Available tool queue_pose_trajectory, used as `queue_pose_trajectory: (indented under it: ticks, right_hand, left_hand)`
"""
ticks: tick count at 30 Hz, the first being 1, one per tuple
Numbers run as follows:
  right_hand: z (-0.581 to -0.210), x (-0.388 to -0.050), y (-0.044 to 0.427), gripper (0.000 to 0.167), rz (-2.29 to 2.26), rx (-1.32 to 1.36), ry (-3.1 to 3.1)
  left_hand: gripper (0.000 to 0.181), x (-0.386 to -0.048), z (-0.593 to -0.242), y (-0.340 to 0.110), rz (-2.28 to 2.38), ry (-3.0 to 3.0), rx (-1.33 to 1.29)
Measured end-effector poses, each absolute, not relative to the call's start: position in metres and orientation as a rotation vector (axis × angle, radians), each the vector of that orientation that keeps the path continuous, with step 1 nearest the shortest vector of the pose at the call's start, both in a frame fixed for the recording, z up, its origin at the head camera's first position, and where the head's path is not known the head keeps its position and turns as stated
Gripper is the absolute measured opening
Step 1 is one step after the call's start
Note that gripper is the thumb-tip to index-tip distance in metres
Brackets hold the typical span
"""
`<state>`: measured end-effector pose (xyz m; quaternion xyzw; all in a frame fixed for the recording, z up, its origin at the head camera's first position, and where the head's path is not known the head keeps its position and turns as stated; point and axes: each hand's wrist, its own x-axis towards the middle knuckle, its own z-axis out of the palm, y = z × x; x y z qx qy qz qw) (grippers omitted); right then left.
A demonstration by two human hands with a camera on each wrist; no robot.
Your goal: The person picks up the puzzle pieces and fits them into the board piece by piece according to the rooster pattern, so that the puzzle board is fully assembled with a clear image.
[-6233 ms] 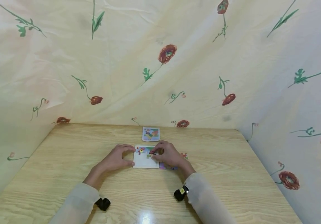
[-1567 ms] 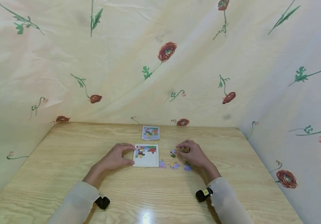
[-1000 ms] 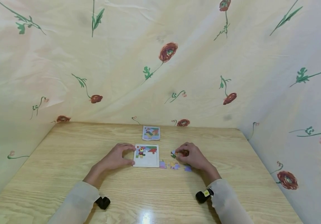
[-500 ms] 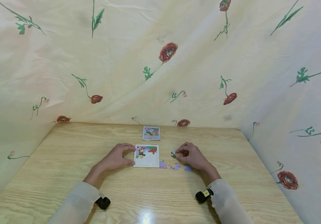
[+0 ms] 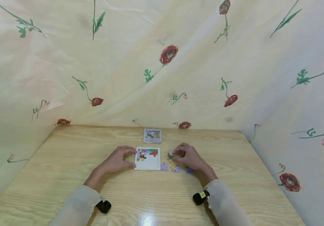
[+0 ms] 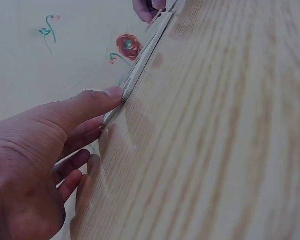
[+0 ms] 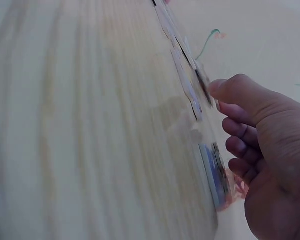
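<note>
A white square puzzle tray lies on the table, with several picture pieces along its top and upper left and bare white below. My left hand holds the tray's left edge, thumb near the lower corner and fingers near the upper one. In the left wrist view, the thumb touches the tray's rim. Right of the tray, my right hand pinches a green and lilac jigsaw piece between thumb and fingers. In the right wrist view, that jigsaw piece is seen nearly edge-on.
Loose jigsaw pieces in lilac and yellow lie in front of the right hand, one partly under its wrist. Behind the tray is a picture card of a rooster. A flowered cloth hangs behind the wooden table.
Earlier the right hand was over the tray with a piece; then it went right to another piece. Just now it has moved slightly left with that jigsaw piece. The left hand stays put.
</note>
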<state>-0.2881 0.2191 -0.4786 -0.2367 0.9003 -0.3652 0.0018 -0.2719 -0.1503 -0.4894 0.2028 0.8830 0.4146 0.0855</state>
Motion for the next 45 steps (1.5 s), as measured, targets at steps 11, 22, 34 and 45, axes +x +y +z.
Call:
queue_pose_trajectory:
  ticks: [11,22,34,45]
  right_hand:
    - [-0.473,-0.289,0.189,0.014,-1.14,-0.782,2.808]
    - [-0.472,-0.292,0.162,0.016,-1.147,-0.811,2.756]
    - [-0.473,-0.293,0.138,0.015,-1.121,-0.825,2.727]
    - [-0.479,-0.298,0.126,0.017,-1.065,-0.838,2.745]
  left_hand:
    - [0.056,-0.272,-0.491,-0.15,1.232,2.647,0.617]
    - [0.057,-0.272,-0.49,-0.15,1.237,2.648,0.619]
    - [0.057,-0.272,-0.49,-0.151,1.223,2.651,0.617]
    - [0.057,-0.273,-0.492,-0.152,1.232,2.655,0.642]
